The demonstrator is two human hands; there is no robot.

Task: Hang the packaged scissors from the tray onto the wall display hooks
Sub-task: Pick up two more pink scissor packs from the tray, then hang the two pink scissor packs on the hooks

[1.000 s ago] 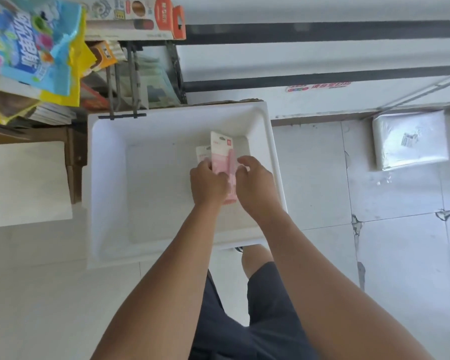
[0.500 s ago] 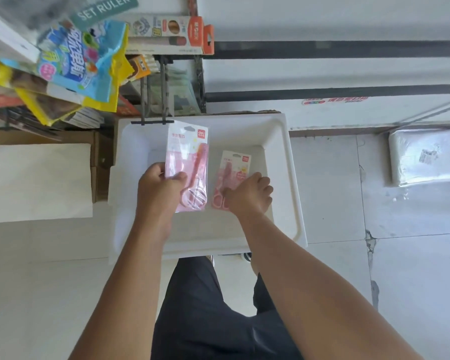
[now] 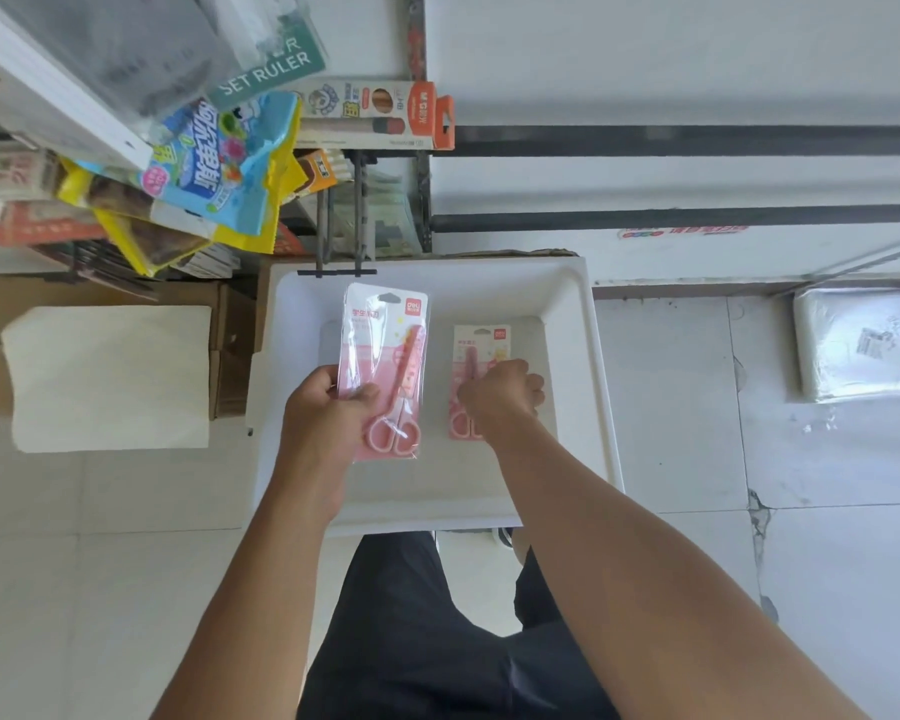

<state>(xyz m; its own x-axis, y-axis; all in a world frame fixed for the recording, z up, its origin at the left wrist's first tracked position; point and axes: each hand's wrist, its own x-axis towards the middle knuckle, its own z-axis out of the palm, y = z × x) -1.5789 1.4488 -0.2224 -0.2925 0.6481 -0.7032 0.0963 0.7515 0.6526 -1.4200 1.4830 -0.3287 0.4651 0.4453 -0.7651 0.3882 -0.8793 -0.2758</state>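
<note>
A white tray (image 3: 588,356) sits on the floor below me. My left hand (image 3: 323,413) holds a pink packaged scissors (image 3: 385,371) by its lower left side, raised above the tray's left half with its hang hole pointing away from me. A second pink packaged scissors (image 3: 476,350) lies flat in the tray's right half. My right hand (image 3: 500,394) rests on its lower part, fingers curled over it. An empty black double hook (image 3: 341,236) juts out from the wall display just beyond the tray's far edge.
Hanging stationery packs crowd the display at upper left, among them a blue and yellow bag (image 3: 214,168) and an orange boxed pack (image 3: 380,114). A cream sheet on cardboard boxes (image 3: 110,376) lies left of the tray. A wrapped white bundle (image 3: 863,340) lies on the tiled floor at right.
The two hands were together on one pack in the tray. My left hand has since lifted one pack up and left, while my right hand stays on the other pack in the tray.
</note>
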